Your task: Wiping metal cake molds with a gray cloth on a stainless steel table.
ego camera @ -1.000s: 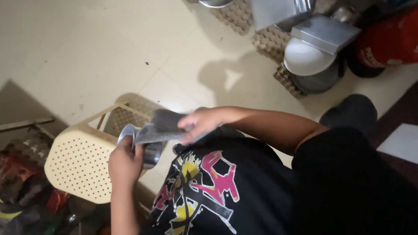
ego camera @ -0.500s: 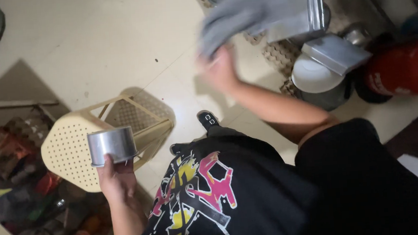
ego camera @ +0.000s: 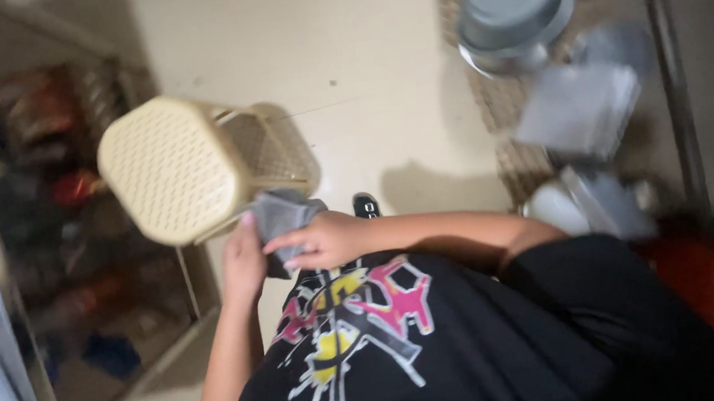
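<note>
Head view, looking down. The pale tiled floor (ego camera: 381,65) fills the upper middle. At its left edge stands a low shelf (ego camera: 50,247) holding blurred, coloured packets. A cream perforated plastic stool (ego camera: 175,167) lies tipped on its side near the floor's left edge, seat facing the camera. Along the right edge, on a woven mat (ego camera: 493,107), rest a grey round basin (ego camera: 515,5), a flat metal tray (ego camera: 577,110) and other blurred metal vessels. The person's black printed shirt (ego camera: 400,340) covers the lower middle. A grey cloth (ego camera: 279,218) is bunched just in front of the stool, between both hands. The left hand (ego camera: 244,263) is closed around the cloth's underside; whether a cup sits inside cannot be told. The right hand (ego camera: 322,241) grips the cloth from above, fingers curled.
</note>
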